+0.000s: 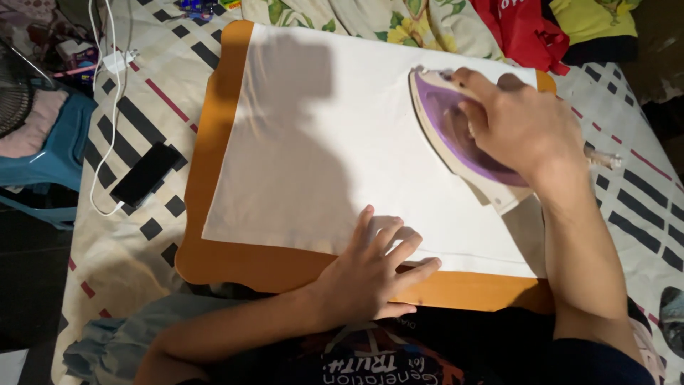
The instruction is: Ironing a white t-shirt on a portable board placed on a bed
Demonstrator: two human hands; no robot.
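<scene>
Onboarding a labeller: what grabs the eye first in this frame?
The white cloth spread flat over an orange board fills the centre. At its far right corner the right hand grips a purple and cream iron resting on the cloth, while the left hand lies spread on the near hem. A black phone on a white cable lies left of the board.

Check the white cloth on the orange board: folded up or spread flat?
Spread flat: the white cloth covers the orange board, left hand pressing its near edge, right hand gripping the purple iron.
</scene>
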